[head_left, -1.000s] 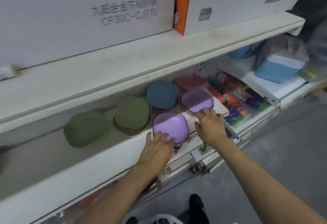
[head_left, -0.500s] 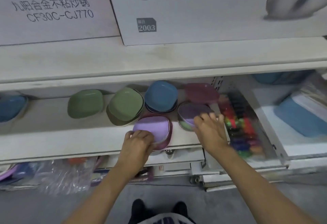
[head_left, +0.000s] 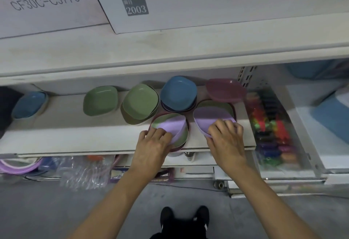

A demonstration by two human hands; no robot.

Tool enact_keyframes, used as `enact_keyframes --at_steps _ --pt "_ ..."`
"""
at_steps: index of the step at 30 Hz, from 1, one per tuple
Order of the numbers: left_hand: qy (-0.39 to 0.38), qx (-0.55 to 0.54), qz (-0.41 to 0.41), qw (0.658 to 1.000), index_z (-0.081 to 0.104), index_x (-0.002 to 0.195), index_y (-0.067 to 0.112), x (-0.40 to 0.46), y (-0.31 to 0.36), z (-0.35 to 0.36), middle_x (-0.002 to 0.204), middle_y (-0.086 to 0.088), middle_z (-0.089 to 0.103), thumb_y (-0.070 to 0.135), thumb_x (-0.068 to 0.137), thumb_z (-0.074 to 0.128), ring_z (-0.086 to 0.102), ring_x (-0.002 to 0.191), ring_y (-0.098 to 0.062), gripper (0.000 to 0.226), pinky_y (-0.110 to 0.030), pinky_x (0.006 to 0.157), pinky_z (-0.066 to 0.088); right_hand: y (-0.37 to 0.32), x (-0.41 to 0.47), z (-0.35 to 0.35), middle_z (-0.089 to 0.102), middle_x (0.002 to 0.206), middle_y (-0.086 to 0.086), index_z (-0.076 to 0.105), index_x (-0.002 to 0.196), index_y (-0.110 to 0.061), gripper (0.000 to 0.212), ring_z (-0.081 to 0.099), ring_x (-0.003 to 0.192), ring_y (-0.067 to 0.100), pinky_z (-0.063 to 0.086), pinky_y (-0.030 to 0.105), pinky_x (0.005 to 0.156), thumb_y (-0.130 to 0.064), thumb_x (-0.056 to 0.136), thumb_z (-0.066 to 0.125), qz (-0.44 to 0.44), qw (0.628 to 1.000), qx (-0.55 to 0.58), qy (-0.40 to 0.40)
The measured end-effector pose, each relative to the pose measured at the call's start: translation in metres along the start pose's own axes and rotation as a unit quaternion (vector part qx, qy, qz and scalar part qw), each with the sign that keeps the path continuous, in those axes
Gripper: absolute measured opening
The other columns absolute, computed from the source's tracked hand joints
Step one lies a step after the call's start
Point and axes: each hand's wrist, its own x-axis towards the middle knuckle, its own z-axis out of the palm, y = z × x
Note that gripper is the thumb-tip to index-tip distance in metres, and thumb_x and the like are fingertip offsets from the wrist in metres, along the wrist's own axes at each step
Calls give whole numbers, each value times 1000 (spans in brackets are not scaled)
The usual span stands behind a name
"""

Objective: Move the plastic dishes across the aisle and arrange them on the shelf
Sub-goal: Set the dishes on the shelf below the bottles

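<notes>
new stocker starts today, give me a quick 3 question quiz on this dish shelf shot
1. True or false: the left hand grips the near rim of a tilted lilac dish.
2. Which dish sits furthest back on the right? A) maroon dish B) yellow C) white
3. What does the right hand hold?

Key: 1 true; 2 A; 3 the other lilac dish, lifted off a green one.

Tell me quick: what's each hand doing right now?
Left hand: grips the near edge of the left purple dish, tilting it up.
Right hand: grips the near edge of the right purple dish.
</notes>
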Motion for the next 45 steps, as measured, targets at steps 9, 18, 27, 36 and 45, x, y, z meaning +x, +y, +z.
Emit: enact_keyframes --at_steps 9,18,27,36,45 --pt "94 -24 -33 995 74 114 22 -54 -49 -30 115 5 72 28 92 64 66 104 -24 25 -44 85 49 -72 14 -15 61 97 0 67 92 -18 7 57 92 32 41 47 87 -18 89 73 -109 991 57 57" --pt "121 19 -198 973 66 120 21 -218 -197 -87 125 1 66 31 94 57 63 114 -28 30 -48 88 46 -298 38 -7 59 104 -6 71 90 -31 15 55 96 27 37 44 89 -20 81 77 -281 952 116 35" --pt "127 94 -428 890 68 113 23 -514 -369 -171 128 -2 65 38 96 45 62 115 -27 32 -52 92 45 -674 -3 1 60 107 -5 73 93 -33 13 55 101 28 37 46 89 -27 81 74 -496 843 209 3" --pt "146 159 -609 763 68 110 30 -728 -441 -220 127 1 64 33 94 58 61 112 -26 19 -49 91 43 -944 -84 19 60 104 -5 72 91 -33 13 54 95 28 34 43 87 -22 85 76 -641 712 287 -13" --pt "118 193 -733 641 75 103 31 -853 -558 -234 124 0 66 33 89 55 61 112 -24 25 -45 93 40 -1190 -125 89 55 91 -3 59 77 -20 29 50 82 27 31 37 79 3 68 74 -690 632 348 -60"
